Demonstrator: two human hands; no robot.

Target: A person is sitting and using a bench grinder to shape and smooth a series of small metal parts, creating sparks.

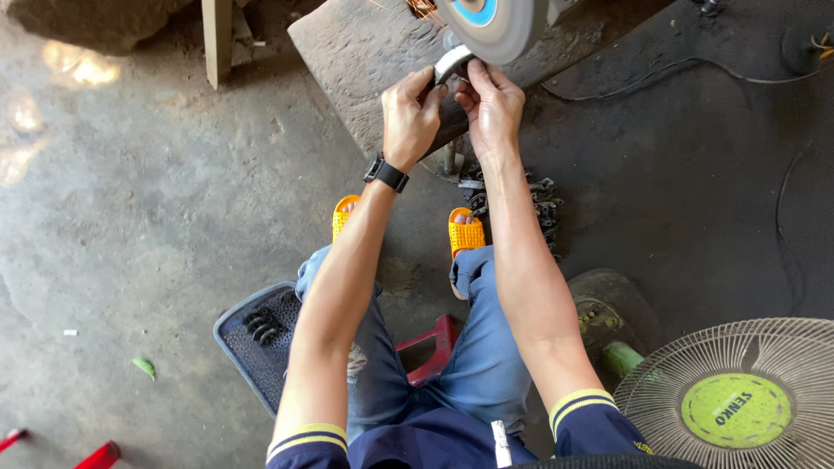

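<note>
My left hand (410, 117) and my right hand (492, 108) together pinch a small shiny metal piece (452, 62). The piece is pressed against the lower edge of a grey grinding wheel with a blue centre (493, 24). A few orange sparks fly at the top, left of the wheel. A black watch sits on my left wrist. I sit on a red stool (434, 347), in blue jeans and orange slippers.
A worn grey slab (365, 61) carries the grinder. A pile of dark metal parts (539, 204) lies below my right forearm. A blue basket with dark parts (256, 339) is at lower left. A fan with a green hub (737, 404) stands at lower right. Cables cross the dark floor at right.
</note>
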